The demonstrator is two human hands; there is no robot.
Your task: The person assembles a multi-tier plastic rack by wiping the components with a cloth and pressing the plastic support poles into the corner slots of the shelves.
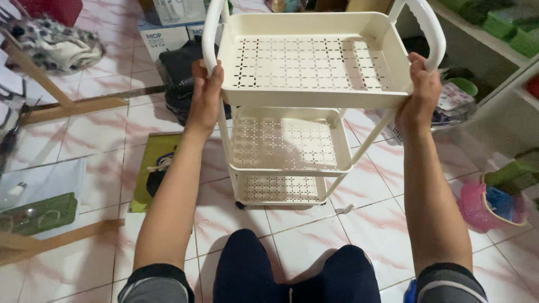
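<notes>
At the lower edge of the view, the person's knees [292, 275] in dark trousers point toward a cream plastic cart [306, 101] that stands on the tiled floor [365, 219] directly ahead. Both bare forearms reach forward and upward from short dark sleeves, roughly parallel, one on each side of the cart. The left hand [205, 95] is wrapped around the left upright tube [210, 39] beside the top tray [311, 62], its fingers curled closed about the tube. The right hand [420, 92] grips the right upright tube [435, 31] at about the same height, likewise closed around it.

The cart has three perforated trays: top, middle tray [286, 143] and bottom tray [281, 188], each smaller in the view as it sits lower and farther off. It appears to be light moulded plastic, stiff in the trays but probably somewhat springy at the slender tube frame, with a smooth and rather slippery surface. The side tubes near the top tray look like the soundest places to hold, as they offer a full wrap for each hand; the thin tray rims seem less secure.

Beyond and beside the cart lie a green flat package [147, 168] on the floor to the left, a dark bag [182, 78], cardboard boxes [163, 33] at the back, and pink and green baskets [494, 202] to the right.
</notes>
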